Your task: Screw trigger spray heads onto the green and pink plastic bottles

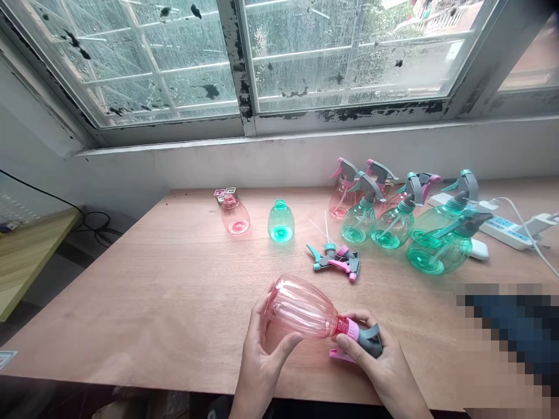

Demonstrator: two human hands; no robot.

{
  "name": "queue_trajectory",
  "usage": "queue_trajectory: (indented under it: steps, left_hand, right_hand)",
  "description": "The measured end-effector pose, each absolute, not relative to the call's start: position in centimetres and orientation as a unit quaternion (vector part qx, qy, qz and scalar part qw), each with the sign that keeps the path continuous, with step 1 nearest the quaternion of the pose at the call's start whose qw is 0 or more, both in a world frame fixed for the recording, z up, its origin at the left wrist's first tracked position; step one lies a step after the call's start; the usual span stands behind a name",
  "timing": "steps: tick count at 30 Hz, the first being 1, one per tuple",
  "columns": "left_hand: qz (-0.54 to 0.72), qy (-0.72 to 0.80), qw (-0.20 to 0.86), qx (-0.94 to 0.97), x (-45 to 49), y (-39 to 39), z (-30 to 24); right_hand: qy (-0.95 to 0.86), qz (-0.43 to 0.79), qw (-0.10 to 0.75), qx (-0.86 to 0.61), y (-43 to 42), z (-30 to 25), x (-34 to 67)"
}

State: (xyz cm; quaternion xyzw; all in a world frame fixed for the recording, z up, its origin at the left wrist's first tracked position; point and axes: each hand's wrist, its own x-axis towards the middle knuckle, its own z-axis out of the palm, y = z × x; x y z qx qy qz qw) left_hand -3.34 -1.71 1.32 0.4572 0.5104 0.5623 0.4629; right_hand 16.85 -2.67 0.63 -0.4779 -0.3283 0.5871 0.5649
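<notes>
Centrally held bottle: the pink bottle [303, 308] lies on its side between both hands over the near part of the counter [174, 297], base toward 9 o'clock, neck just past 3.
Fitted head: a gray spray head [372, 342] with pink collar and trigger sits at that bottle's neck, at 4 o'clock; how tightly the collar is seated cannot be told.
Left grip [261, 359]: between 7 and 8 o'clock, curled around the base end, thumb along the near side.
Right grip [386, 366]: at 4 o'clock, clasping the spray head, thumb by the collar.
Loose spray heads [353, 266]: two, one green-and-gray, one pink-and-gray, lying together at 1 o'clock.
Uncapped bottles: a green bottle [280, 227] upright between 11 and 12 o'clock; a smaller-looking pink one [236, 218] at 11.
Capped cluster: green sprayer bottles [393, 230], with pink sprayer bottles [343, 201] behind, between 1 and 2 o'clock.
Power strip [509, 231]: white, farther out at 2 o'clock.
Window [349, 64]: beyond the counter at 12 o'clock, its frame flaked.
</notes>
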Motion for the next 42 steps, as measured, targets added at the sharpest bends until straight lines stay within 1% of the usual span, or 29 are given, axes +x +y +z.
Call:
queue_trajectory:
  steps: [5,9,14,16,23,30,33,39,42]
  left_hand:
    - [0.537,0.526,0.424,0.505,-3.69,-1.59,1.14]
    - [0.521,0.524,0.455,0.498,-3.73,-1.93,1.01]
    - [0.543,0.506,0.500,0.446,-3.60,-2.27,1.30]
    - [0.539,0.507,0.501,0.450,-3.56,-2.20,1.51]
    - [0.532,0.521,0.454,0.490,-3.53,-1.90,1.40]
    - [0.533,0.502,0.493,0.470,-3.77,-2.27,1.40]
    - [0.540,0.507,0.476,0.473,-3.78,-2.14,1.39]
    - [0.534,0.522,0.426,0.511,-3.62,-1.99,1.32]
    - [0.533,0.527,0.408,0.521,-3.69,-1.88,0.85]
  right_hand:
    - [-0.299,0.581,0.590,-0.474,-2.49,0.69,16.93]
    - [-0.322,0.588,0.573,-0.471,-2.65,0.31,16.90]
    - [-0.349,0.595,0.549,-0.473,-2.88,0.00,16.92]
    - [-0.344,0.591,0.551,-0.478,-2.85,0.12,16.96]
    - [-0.312,0.590,0.579,-0.469,-2.56,0.51,17.12]
    - [-0.352,0.595,0.551,-0.467,-2.78,0.16,17.00]
    - [-0.352,0.593,0.546,-0.476,-2.78,0.23,16.95]
    - [-0.318,0.582,0.579,-0.474,-2.60,0.58,17.03]
    - [-0.318,0.579,0.581,-0.474,-2.58,0.68,16.99]
